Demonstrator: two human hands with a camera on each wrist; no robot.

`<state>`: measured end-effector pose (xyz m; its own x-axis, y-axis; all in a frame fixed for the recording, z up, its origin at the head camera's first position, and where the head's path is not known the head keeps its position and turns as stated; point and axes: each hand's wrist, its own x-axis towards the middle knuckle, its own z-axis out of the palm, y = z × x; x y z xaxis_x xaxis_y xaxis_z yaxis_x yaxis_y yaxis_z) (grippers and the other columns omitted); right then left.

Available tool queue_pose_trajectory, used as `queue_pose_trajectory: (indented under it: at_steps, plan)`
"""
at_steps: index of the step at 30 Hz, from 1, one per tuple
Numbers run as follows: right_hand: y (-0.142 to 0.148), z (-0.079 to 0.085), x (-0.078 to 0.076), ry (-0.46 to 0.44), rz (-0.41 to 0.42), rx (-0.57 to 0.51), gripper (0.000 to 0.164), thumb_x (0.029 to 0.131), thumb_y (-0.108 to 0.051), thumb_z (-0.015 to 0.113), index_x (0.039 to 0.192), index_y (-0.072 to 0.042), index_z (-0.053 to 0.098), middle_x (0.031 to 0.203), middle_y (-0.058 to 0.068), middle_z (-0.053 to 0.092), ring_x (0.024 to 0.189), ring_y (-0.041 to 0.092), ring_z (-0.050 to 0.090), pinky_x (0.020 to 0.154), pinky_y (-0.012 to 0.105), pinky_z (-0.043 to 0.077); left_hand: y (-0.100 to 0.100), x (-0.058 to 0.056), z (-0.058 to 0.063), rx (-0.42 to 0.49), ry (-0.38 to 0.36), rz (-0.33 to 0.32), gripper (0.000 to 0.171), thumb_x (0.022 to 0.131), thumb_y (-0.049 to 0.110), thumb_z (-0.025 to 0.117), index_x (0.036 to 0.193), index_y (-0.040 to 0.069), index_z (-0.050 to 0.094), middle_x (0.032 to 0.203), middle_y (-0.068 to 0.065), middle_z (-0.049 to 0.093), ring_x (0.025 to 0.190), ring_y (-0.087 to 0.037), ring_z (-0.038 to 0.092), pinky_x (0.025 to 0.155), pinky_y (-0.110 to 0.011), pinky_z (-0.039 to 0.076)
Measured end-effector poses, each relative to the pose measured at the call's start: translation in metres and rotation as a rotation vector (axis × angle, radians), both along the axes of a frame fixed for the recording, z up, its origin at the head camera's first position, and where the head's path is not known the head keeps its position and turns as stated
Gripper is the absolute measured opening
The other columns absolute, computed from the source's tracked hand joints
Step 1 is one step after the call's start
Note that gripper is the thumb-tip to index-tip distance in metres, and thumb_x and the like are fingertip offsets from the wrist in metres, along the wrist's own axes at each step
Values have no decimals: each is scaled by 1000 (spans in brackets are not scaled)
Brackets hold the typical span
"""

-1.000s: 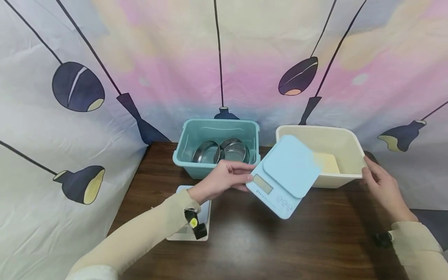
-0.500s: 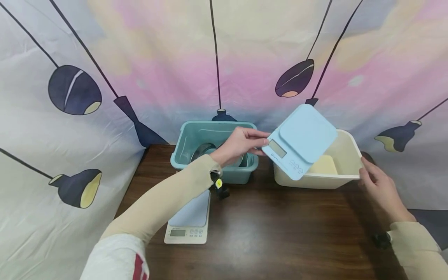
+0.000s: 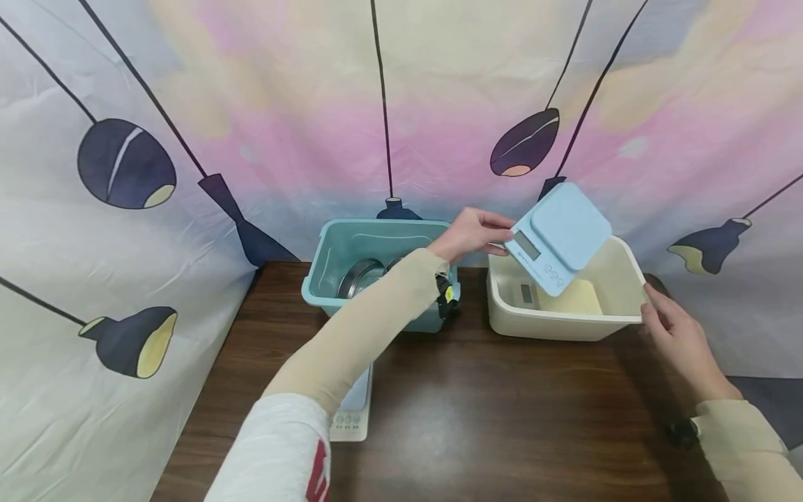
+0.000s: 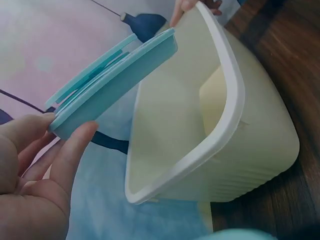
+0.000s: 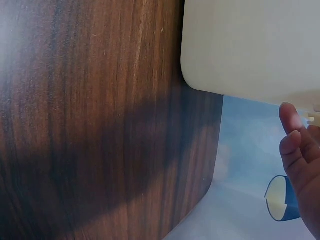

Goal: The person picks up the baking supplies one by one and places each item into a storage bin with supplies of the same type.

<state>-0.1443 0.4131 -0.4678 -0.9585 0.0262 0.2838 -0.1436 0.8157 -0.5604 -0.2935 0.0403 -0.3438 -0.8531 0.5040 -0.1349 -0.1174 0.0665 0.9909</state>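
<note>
Shifted rightward, the blue kitchen scale (image 3: 569,230) hangs tilted above the cream bin (image 3: 552,327), pinched by the left hand (image 3: 472,233); the right hand (image 3: 682,338) grips the bin's rim. I see a dark wood-grain tabletop (image 3: 495,411) before a lamp-printed cloth (image 3: 270,84). Only my head view shows round metal vessels (image 3: 360,275) inside the teal bin (image 3: 370,240).

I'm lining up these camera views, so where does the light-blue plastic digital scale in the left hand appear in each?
Head: the light-blue plastic digital scale, right of centre, tilted, overlapping the cream plastic bin.
Left wrist: upper left, seen edge-on, pinched by the left hand.
Right wrist: not in it.
Shared landmark: the cream plastic bin, in all three.
</note>
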Motion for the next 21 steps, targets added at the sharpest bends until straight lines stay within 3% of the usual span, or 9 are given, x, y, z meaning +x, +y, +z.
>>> queue_pose_trajectory:
  at_steps: [7, 13, 16, 21]
  plan:
    - [1, -2, 1, 2, -10, -2, 53, 110, -25, 49, 160, -7, 41, 95, 7, 61, 75, -11, 48, 68, 17, 33, 29, -3, -16, -55, 75, 4, 26, 98, -9, 65, 123, -12, 70, 119, -28, 72, 103, -42, 73, 77, -35, 64]
    - [1, -3, 1, -10, -14, -6, 54, 110, -26, 49, 161, -9, 41, 95, 10, 62, 76, -11, 47, 70, 16, 33, 47, -3, -31, -180, 191, -36, 26, 98, -10, 62, 123, -12, 70, 120, -26, 72, 102, -37, 73, 77, -32, 64]
    - [1, -3, 0, -9, -17, -9, 53, 110, -26, 50, 160, -10, 41, 89, 6, 61, 78, -11, 46, 72, 16, 32, 53, -3, -39, -237, 208, -36, 26, 97, -11, 61, 121, -11, 72, 117, -24, 74, 99, -32, 74, 76, -30, 64]
    - [1, -3, -1, -4, -9, -13, 53, 110, -23, 49, 160, -8, 41, 95, 9, 62, 75, -12, 48, 69, 17, 33, 61, 1, -48, -344, 241, -61, 25, 99, -9, 60, 119, -5, 76, 115, -19, 75, 96, -24, 73, 74, -25, 62]
